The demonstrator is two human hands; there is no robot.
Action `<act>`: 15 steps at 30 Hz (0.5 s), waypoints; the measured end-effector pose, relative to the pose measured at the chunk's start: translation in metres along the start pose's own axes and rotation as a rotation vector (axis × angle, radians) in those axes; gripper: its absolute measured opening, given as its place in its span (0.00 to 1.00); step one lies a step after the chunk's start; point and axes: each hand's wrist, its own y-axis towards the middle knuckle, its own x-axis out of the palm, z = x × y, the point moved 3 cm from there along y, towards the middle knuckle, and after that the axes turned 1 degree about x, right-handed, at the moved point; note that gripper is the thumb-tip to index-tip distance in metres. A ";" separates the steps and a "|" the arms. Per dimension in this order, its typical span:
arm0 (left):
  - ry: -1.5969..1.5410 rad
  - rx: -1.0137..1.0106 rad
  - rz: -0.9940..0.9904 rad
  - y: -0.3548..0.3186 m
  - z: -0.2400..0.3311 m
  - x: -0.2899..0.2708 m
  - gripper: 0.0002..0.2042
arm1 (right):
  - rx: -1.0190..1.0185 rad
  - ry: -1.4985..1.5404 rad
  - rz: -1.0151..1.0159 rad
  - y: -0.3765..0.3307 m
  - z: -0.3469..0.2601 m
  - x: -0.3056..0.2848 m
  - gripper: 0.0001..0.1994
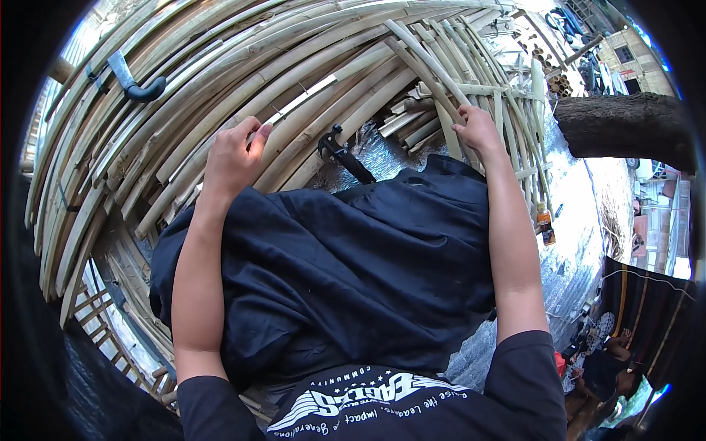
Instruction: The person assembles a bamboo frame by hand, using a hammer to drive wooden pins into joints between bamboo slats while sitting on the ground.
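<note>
My left hand (237,156) is raised over a stack of split bamboo strips (294,73), its fingers curled in toward the thumb. Whatever it may pinch is too small to make out; a thin, nail-like piece shows just beyond the fingertips. At the right, my right hand (478,130) closes round the near end of a bamboo slat (423,55), beside a frame of crossed slats (500,92). Between my hands, a black-handled tool (346,158) that looks like a claw hammer lies by my lap, which dark cloth (353,257) covers.
A broad blade with a dark curved handle (136,82) rests on the strips at the far left. A small bottle (544,224) stands on the silvery sheet (570,184) at the right. Beyond it juts a dark trunk (621,126). Another person (607,367) sits at the lower right.
</note>
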 end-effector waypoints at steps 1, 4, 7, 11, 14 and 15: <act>-0.007 0.002 0.004 0.000 0.001 -0.001 0.13 | -0.003 0.030 0.040 0.000 0.002 -0.001 0.19; -0.019 0.010 0.016 -0.001 0.002 -0.004 0.13 | 0.038 0.100 0.045 -0.002 -0.005 -0.007 0.19; -0.033 0.015 0.024 0.000 0.002 -0.005 0.13 | 0.000 0.115 0.074 0.000 -0.002 -0.005 0.18; -0.017 0.002 0.015 -0.001 0.001 -0.008 0.13 | 0.051 0.210 0.167 0.011 0.005 0.000 0.16; -0.024 -0.054 -0.026 0.003 0.010 -0.007 0.13 | 0.053 0.077 0.336 0.027 0.039 0.001 0.17; -0.025 -0.083 -0.048 0.003 0.011 -0.008 0.13 | 0.033 -0.012 0.396 0.029 0.041 0.001 0.17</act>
